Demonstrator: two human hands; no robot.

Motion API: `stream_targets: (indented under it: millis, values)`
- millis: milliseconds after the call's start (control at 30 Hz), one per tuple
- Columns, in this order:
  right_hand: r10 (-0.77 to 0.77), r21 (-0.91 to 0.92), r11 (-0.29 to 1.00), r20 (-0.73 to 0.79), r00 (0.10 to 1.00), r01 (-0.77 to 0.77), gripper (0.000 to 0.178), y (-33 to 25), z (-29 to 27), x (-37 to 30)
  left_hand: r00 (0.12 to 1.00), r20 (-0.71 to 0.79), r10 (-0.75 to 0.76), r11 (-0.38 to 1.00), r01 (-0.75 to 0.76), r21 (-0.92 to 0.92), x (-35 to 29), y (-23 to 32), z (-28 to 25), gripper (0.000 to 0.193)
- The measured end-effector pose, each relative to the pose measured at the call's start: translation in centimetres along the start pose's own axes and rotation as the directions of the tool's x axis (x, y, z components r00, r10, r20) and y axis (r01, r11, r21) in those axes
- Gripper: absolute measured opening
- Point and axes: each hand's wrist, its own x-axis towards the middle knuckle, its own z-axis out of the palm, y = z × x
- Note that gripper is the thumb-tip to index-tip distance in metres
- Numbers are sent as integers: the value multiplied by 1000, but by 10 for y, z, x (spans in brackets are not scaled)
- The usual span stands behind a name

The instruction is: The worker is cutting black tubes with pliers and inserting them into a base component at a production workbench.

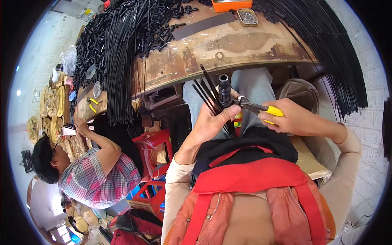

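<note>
In front of my lap, my left hand point(208, 126) is closed around several thin black rods point(203, 93) and a black tubular fitting point(224, 87). The fitting stands nearly upright with its round open end on top; the rods slant up to its left. My right hand point(292, 116) grips the yellow handles of a pair of pliers point(257, 107). Their metal jaws are at the lower right of the fitting, close to my left thumb. What lies between the jaws is too small to make out.
Ahead is a worn wooden bench point(196, 57). On it lie heaped black tubular parts point(92, 49), long rod bundles at left point(120, 69) and right point(339, 61), a dark flat strip point(204, 25) and a tin of small metal pieces point(248, 17). A co-worker point(98, 175) sits at left.
</note>
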Motion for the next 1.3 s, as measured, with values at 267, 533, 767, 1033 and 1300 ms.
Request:
stream_targets:
  millis: [267, 533, 767, 1033, 1300]
  values:
    - [-689, -660, 676, -407, 600, 328, 18, 57, -99, 90, 992, -119, 36, 998, -43, -53, 18, -16, -25, 50]
    - [-640, -941, 313, -311, 703, -130, 8, 71, -184, 200, 997, -70, -17, 994, 9, -108, 41, -18, -26, 50]
    - [-570, -960, 239, -262, 779, -147, 11, 59, -190, 219, 999, -10, -30, 989, 29, -142, 48, -16, -30, 42]
    - [-339, -662, 746, -472, 814, -73, 26, 48, -206, 205, 996, -45, 77, 989, -82, -123, 27, -15, -22, 37]
    - [-174, -255, 966, -545, 820, 36, 20, 60, -225, 209, 988, -78, 135, 981, -144, -126, 1, -9, -12, 35]
